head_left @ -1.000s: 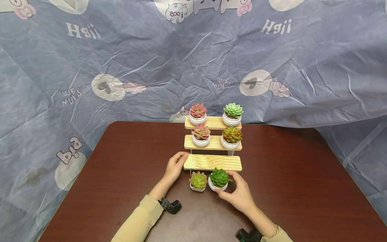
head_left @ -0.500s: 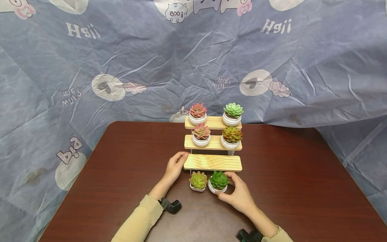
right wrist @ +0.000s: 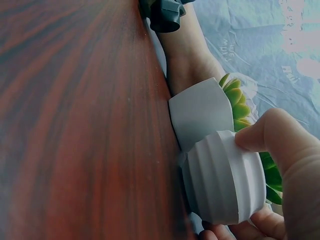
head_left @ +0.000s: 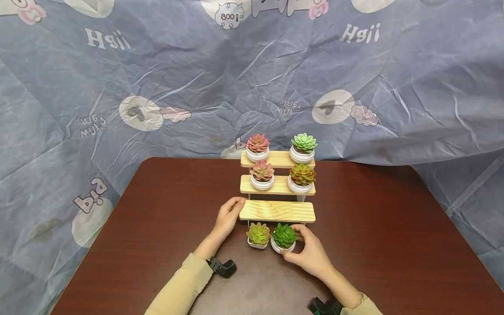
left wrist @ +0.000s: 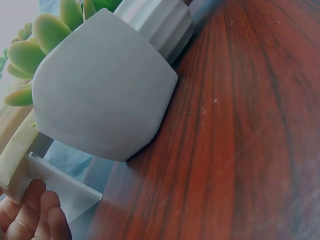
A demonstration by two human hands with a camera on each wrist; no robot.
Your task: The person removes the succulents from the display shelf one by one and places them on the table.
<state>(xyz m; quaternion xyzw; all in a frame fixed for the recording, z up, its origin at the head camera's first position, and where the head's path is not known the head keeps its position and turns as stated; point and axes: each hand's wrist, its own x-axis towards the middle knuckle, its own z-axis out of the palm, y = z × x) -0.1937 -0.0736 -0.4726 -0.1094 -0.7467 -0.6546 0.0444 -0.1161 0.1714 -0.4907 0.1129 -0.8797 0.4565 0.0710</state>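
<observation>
Creased blue-grey cloth point(head_left: 220, 78) printed with cartoon shapes hangs behind a reddish-brown table point(head_left: 374, 227), where a three-tiered wooden stand point(head_left: 280, 185) faces the person. From where I'm standing, a red succulent point(head_left: 257, 147) and a pale green succulent point(head_left: 303, 148) fill the ends of its top tier, with a pink succulent point(head_left: 262, 176) and a bronze succulent point(head_left: 301, 179) below them. At the left end of the lowest shelf point(head_left: 277, 211), the left hand point(head_left: 227, 216) grips the wood with curled fingers. Just in front, the right hand point(head_left: 311, 253) has thumb and fingers partly spread around the round white pot of a dark green succulent point(head_left: 283, 237). Close on its left, a yellow-green succulent point(head_left: 258, 235) in a square pot sits between it and the left hand.
</observation>
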